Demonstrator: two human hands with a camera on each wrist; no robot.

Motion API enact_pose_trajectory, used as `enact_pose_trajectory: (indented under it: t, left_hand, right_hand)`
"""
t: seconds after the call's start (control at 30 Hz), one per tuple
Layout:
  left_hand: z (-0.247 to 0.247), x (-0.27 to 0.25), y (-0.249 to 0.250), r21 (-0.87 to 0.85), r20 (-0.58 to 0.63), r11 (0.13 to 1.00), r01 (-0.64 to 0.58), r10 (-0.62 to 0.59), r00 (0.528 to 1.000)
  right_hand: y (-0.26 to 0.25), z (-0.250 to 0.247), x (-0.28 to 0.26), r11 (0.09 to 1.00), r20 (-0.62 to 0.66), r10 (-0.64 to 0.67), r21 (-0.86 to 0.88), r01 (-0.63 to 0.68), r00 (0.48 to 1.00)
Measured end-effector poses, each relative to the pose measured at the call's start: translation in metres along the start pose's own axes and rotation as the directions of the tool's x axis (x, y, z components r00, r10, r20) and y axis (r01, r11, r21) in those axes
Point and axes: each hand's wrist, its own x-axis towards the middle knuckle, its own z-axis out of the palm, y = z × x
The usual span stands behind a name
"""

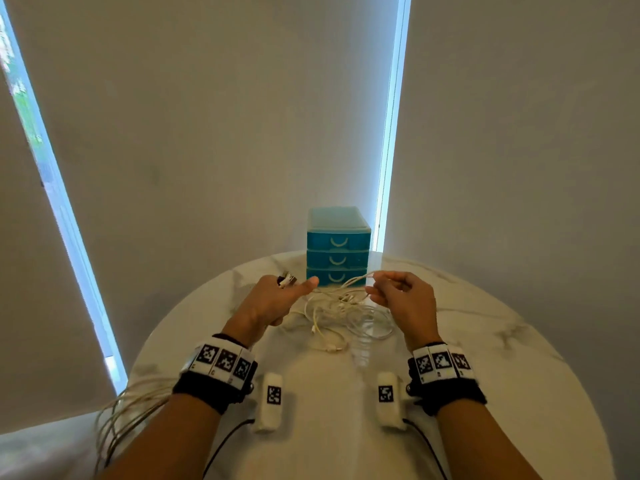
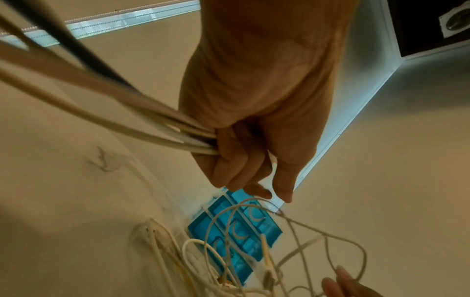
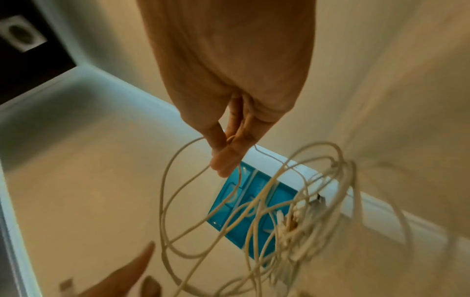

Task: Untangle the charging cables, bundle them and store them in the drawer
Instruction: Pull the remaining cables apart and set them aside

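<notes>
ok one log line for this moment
stage: untangling | left hand: grips cable bundle | right hand: pinches cable loop | drawers: closed

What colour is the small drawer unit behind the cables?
Blue drawer unit with pale curved handles and a lighter top; clearest in the head view.

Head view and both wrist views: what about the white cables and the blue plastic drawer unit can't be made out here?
- Tangled white charging cables: count unclear; strands overlap, right wrist view blurred.
- Blue plastic drawer unit: contents hidden behind closed fronts.
- Left hand: head view hides its grip; cable loops leave the bottom-left edge.
- Right hand: pinched strand's end lost in the tangle.
</notes>
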Motion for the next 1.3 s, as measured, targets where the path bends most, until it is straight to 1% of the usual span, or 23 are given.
enact_pose_trajectory:
  t: [0.1, 0.23, 0.33, 0.4, 0.5, 0.57, 0.6, 0.67, 0.77, 0.83, 0.87, 0.9, 0.93, 0.97, 1.0, 1.03, 1.07, 1.1, 1.13, 1.17, 1.2, 1.27, 1.3]
  left_hand:
    - [0.01, 0.008, -0.004, 0.139, 0.052, 0.99, 0.024, -0.031, 0.998]
    - [0.018, 0.01, 0.001, 0.229, 0.132, 0.973, 0.022, -0.053, 0.99]
    - [0.015, 0.013, 0.0, 0.368, 0.169, 0.93, 0.018, -0.086, 0.982]
    - [0.01, 0.016, -0.003, 0.421, 0.182, 0.907, -0.001, -0.084, 0.98]
    - [0.004, 0.02, -0.008, 0.482, 0.227, 0.876, -0.032, -0.089, 0.97]
    - [0.006, 0.019, -0.008, 0.549, 0.31, 0.835, -0.052, -0.146, 0.939]
    - [0.007, 0.018, -0.007, 0.598, 0.344, 0.799, -0.059, -0.189, 0.92]
    - [0.011, 0.017, -0.004, 0.692, 0.362, 0.718, -0.071, -0.26, 0.895]
    - [0.015, 0.018, -0.005, 0.767, 0.333, 0.638, -0.069, -0.304, 0.893]
    - [0.015, 0.017, -0.005, 0.789, 0.305, 0.611, -0.068, -0.293, 0.906]
    - [0.012, 0.019, -0.006, 0.778, 0.281, 0.624, -0.069, -0.248, 0.927]
    - [0.009, 0.021, -0.006, 0.743, 0.228, 0.666, -0.061, -0.166, 0.959]
    - [0.005, 0.022, -0.005, 0.675, 0.143, 0.735, -0.057, -0.054, 0.988]
    - [0.0, 0.022, -0.004, 0.578, 0.018, 0.812, -0.078, 0.082, 0.996]
    - [-0.005, 0.021, -0.002, 0.475, -0.15, 0.872, -0.12, 0.214, 0.965]
    - [-0.009, 0.021, 0.002, 0.371, -0.313, 0.91, -0.184, 0.309, 0.898]
    - [-0.014, 0.019, 0.007, 0.258, -0.427, 0.929, -0.264, 0.355, 0.832]
    - [-0.017, 0.015, 0.013, 0.129, -0.485, 0.93, -0.343, 0.361, 0.796]
    - [-0.018, 0.011, 0.021, 0.003, -0.503, 0.914, -0.405, 0.352, 0.79]
    - [-0.017, 0.007, 0.026, -0.088, -0.497, 0.896, -0.435, 0.339, 0.799]
    - [-0.015, 0.003, 0.03, -0.133, -0.47, 0.885, -0.445, 0.339, 0.815]
    - [-0.007, 0.001, 0.034, -0.154, -0.397, 0.884, -0.441, 0.353, 0.847]
    - [-0.002, 0.002, 0.034, -0.161, -0.351, 0.885, -0.436, 0.362, 0.864]
  right_hand:
    - [0.007, -0.006, 0.004, 0.993, -0.047, 0.024, 0.116, -0.018, 0.999]
    - [0.01, -0.017, 0.012, 0.98, -0.143, 0.028, 0.198, 0.0, 0.989]
    - [0.017, -0.026, 0.019, 0.969, -0.238, 0.052, 0.245, 0.008, 0.97]
    - [0.022, -0.03, 0.024, 0.962, -0.291, 0.071, 0.272, 0.012, 0.954]
    - [0.024, -0.031, 0.027, 0.97, -0.346, 0.057, 0.242, 0.031, 0.936]
    - [0.023, -0.031, 0.025, 0.973, -0.355, 0.041, 0.226, 0.043, 0.934]
    - [0.022, -0.031, 0.025, 0.973, -0.355, 0.04, 0.228, 0.044, 0.934]
    - [0.023, -0.033, 0.023, 0.972, -0.362, 0.054, 0.234, 0.034, 0.931]
    - [0.025, -0.033, 0.022, 0.966, -0.356, 0.072, 0.257, 0.023, 0.932]
    - [0.025, -0.032, 0.023, 0.964, -0.349, 0.072, 0.264, 0.024, 0.934]
    - [0.025, -0.032, 0.023, 0.964, -0.344, 0.071, 0.266, 0.025, 0.936]
    - [0.025, -0.032, 0.024, 0.963, -0.336, 0.07, 0.269, 0.025, 0.939]
    - [0.026, -0.032, 0.025, 0.963, -0.33, 0.068, 0.267, 0.024, 0.942]
    - [0.026, -0.032, 0.025, 0.966, -0.316, 0.067, 0.258, 0.018, 0.946]
    - [0.026, -0.031, 0.025, 0.972, -0.286, 0.061, 0.237, 0.009, 0.956]
    - [0.025, -0.03, 0.024, 0.98, -0.232, 0.054, 0.198, -0.007, 0.971]
    - [0.023, -0.028, 0.021, 0.99, -0.156, 0.048, 0.138, -0.027, 0.987]
    - [0.022, -0.026, 0.019, 0.997, -0.071, 0.049, 0.055, -0.045, 0.996]
    - [0.02, -0.025, 0.017, 0.998, 0.011, 0.049, -0.043, -0.049, 0.999]
    - [0.021, -0.024, 0.016, 0.987, 0.079, 0.043, -0.156, -0.03, 0.996]
    - [0.02, -0.022, 0.015, 0.961, 0.132, 0.027, -0.278, 0.011, 0.991]
    - [0.016, -0.02, 0.012, 0.873, 0.167, -0.037, -0.475, 0.113, 0.985]
    - [0.012, -0.02, 0.012, 0.834, 0.143, -0.079, -0.532, 0.145, 0.986]
